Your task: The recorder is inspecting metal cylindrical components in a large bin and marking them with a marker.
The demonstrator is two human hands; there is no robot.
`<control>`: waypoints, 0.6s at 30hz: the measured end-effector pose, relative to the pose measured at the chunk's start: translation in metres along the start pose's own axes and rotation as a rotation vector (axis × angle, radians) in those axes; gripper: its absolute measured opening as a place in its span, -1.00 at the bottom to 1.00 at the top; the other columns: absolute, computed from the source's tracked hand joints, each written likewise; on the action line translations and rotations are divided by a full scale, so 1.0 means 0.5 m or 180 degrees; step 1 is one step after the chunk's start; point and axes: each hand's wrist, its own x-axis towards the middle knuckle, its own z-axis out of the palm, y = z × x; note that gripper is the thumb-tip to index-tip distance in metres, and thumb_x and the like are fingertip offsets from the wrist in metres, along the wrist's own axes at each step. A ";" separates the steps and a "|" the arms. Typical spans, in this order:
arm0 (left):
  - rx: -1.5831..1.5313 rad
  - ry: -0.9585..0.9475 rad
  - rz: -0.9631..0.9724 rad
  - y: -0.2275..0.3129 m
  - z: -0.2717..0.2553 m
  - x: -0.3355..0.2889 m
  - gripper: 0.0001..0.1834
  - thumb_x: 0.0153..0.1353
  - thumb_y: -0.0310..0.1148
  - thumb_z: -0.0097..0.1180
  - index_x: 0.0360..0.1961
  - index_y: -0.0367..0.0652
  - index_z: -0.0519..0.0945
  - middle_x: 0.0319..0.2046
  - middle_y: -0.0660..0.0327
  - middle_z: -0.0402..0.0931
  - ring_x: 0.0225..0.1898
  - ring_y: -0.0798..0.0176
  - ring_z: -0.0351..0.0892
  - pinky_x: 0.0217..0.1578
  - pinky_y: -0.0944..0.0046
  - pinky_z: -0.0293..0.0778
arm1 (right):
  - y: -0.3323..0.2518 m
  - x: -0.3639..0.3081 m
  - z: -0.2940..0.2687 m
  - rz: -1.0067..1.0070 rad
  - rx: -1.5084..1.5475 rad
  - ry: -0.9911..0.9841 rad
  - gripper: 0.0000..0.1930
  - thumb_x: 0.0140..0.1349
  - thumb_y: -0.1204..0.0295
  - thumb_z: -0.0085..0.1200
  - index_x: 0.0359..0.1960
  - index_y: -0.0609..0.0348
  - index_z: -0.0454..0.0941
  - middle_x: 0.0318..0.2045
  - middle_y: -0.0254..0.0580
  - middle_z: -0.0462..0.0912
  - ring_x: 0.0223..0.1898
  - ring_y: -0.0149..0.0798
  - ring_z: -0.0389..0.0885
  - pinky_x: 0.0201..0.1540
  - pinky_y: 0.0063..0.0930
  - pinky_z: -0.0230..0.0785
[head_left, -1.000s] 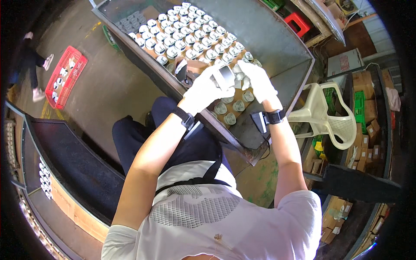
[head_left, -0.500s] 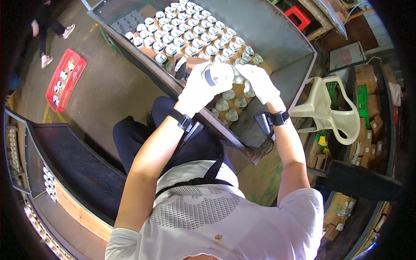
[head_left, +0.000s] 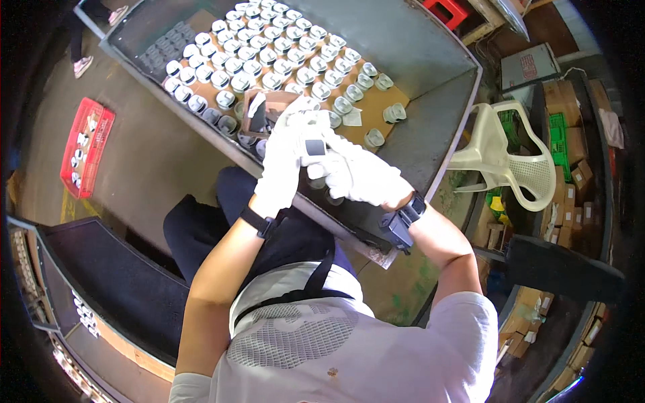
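Both my hands wear white gloves and meet over the near edge of a metal-walled workbench [head_left: 430,144]. A small white piece with a dark rectangular patch [head_left: 314,148] sits between them. My left hand [head_left: 282,151] is closed around its left side. My right hand [head_left: 359,171] has its fingers curled against its right side; the gloves hide most of its shape. Just beyond my left hand lies a small open brown box [head_left: 277,106] with dark and white items inside. Rows of small white cup-shaped pieces [head_left: 272,80] stand on brown cardboard across the bench.
A red basket [head_left: 87,148] with white pieces stands on the floor at left. A cream plastic chair [head_left: 490,154] is at right, before shelves of cartons [head_left: 571,208]. A dark padded surface [head_left: 121,269] lies at lower left. Another person's legs [head_left: 77,40] show at upper left.
My hands have drawn nearer and to the left, and my right hand has turned inward across the piece. The view has shifted slightly. The person at upper left has moved partly out of view.
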 end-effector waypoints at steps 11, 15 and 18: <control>-0.0187 0.0326 -0.0472 -0.029 -0.017 0.018 -0.53 0.41 -0.48 -0.01 0.34 -0.22 0.42 0.02 0.22 0.62 -0.05 0.37 0.63 0.01 0.36 0.56 | -0.047 0.022 -0.028 0.0446 -0.1044 0.0816 -0.60 0.49 0.27 -0.06 0.19 0.33 0.43 -0.22 -0.10 0.65 -0.49 -0.41 0.56 -0.47 -0.60 0.53; 0.0053 0.0292 -0.0546 -0.025 -0.013 0.007 -0.47 0.36 -0.54 0.05 0.36 -0.19 0.41 0.05 0.21 0.60 -0.07 0.36 0.63 -0.01 0.38 0.54 | -0.014 0.029 -0.065 0.0733 0.0792 0.0541 -0.69 0.48 0.42 -0.06 0.11 0.41 0.45 -0.27 -0.19 0.60 -0.61 -0.56 0.40 -0.59 -0.80 0.34; 0.1677 0.0194 0.0253 -0.032 -0.023 0.003 -0.43 0.34 -0.53 0.12 0.38 -0.20 0.38 0.16 0.16 0.50 0.03 0.36 0.52 0.04 0.34 0.48 | -0.074 0.035 -0.089 0.0640 -0.0326 0.0723 -0.77 0.38 0.38 0.05 -0.10 0.32 0.56 -0.37 -0.19 0.65 -0.56 -0.44 0.52 -0.51 -0.62 0.42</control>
